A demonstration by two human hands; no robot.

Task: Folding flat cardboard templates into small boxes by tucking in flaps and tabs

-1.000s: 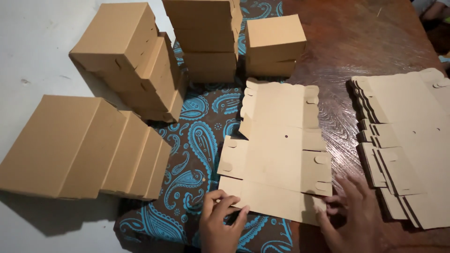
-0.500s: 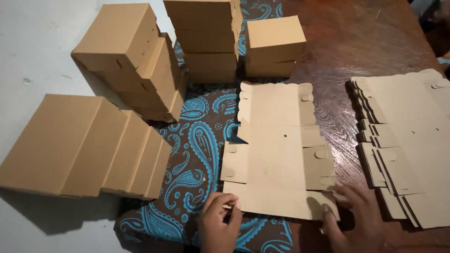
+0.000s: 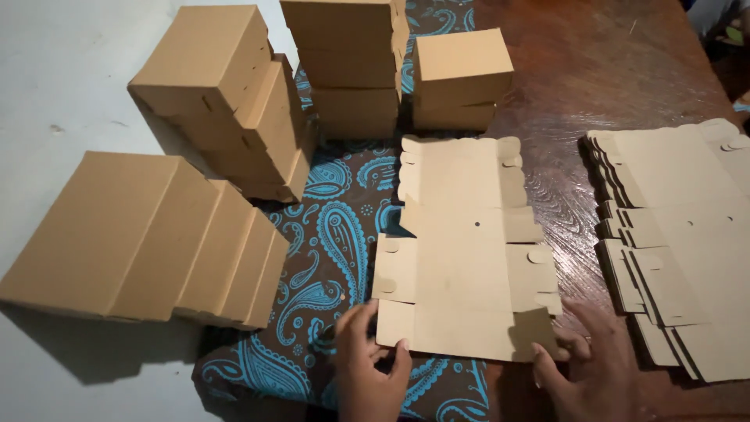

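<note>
Flat cardboard box blank (image 3: 469, 258) on patterned cloth (image 3: 328, 250): left hand (image 3: 367, 367) and right hand (image 3: 586, 367) pinch its near flap, steadying it; 1 stack of blanks (image 3: 687, 234) alongside.

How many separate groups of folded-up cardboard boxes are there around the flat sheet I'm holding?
4: a leaning row at left, a tilted pile behind it, a tall stack at top centre, and a short stack beside that. More may lie out of view.

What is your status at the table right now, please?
Left hand and right hand pinch the near edge of the flat blank. Blank stack right, boxes left. Nothing in the way.
</note>
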